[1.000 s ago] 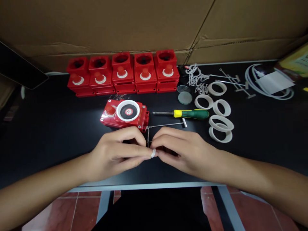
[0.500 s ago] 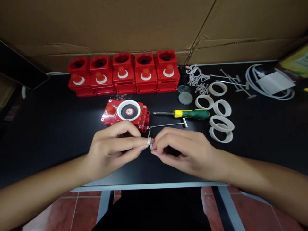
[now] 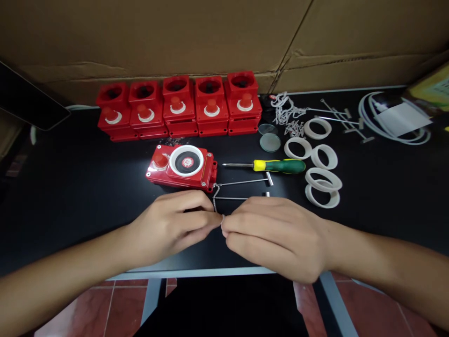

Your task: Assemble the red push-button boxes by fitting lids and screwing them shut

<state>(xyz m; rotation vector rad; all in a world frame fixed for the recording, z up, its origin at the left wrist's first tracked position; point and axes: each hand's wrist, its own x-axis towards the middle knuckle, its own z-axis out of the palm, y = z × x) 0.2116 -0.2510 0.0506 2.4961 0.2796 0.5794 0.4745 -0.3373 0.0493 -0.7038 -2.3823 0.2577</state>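
My left hand (image 3: 182, 227) pinches a thin light chain (image 3: 215, 201) between thumb and forefinger. Fingertip to fingertip with it, my right hand (image 3: 277, 234) is closed on the same chain, and a short bit of it shows between them. The chain runs up to the corner of a red alarm box (image 3: 163, 180) lying just beyond my left hand, with a red button and a white ring around a black disc. A small T-headed metal hammer (image 3: 243, 181) lies beside the box. Nearer me lies a second hammer (image 3: 229, 198), partly covered by my right hand.
A green and yellow screwdriver (image 3: 284, 166) lies beyond my right hand. Several red boxes (image 3: 178, 117) line the back. To the right are white rings (image 3: 324, 180), clear discs (image 3: 270, 142), screws (image 3: 294, 128), a chain pile (image 3: 286, 110) and a coiled white cable (image 3: 365, 117).
Both hands have come slightly closer to the table's front edge, and my right hand has turned over more. The second hammer has come into view above the right hand.
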